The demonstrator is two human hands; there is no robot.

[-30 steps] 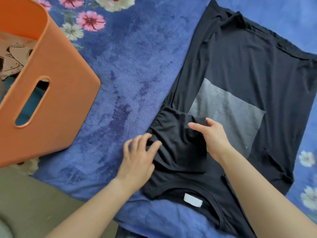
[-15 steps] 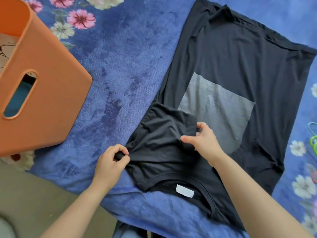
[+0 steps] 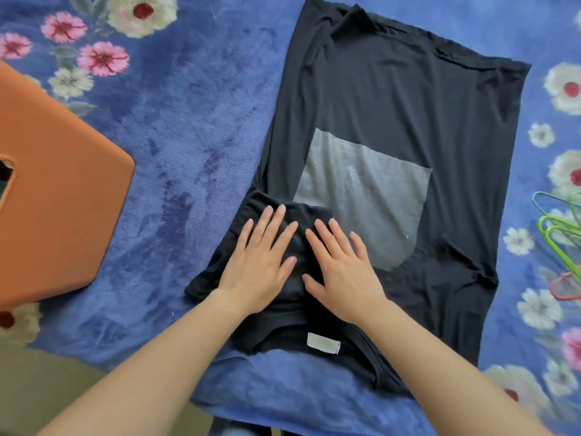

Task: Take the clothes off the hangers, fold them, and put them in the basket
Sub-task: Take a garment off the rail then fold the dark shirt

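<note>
Head view: a black T-shirt lies spread flat on a blue flowered blanket, right of the blanket's middle, with its collar at the near edge and its hem toward the far edge. A white label shows inside the collar, and a grey square sits on the middle of the shirt's body. The sleeve on the person's left side is folded inward over the shoulder area, its cloth bunched and creased.

Both hands lie on that folded sleeve, side by side and almost touching. The left hand is flat, palm down, fingers straight and slightly spread, pressing on the cloth and gripping nothing. The right hand is likewise flat and palm down (its fingertips reach the lower corner of the grey square), pressing on the shirt and holding nothing.

An orange basket stands at the blanket's left edge, well apart from the shirt; one wall and part of a handle slot show, and its contents cannot be seen. A few wire hangers, green, teal and pink, lie at the blanket's right edge, just beyond the shirt's side. Beige floor shows past the blanket's near left corner
</note>
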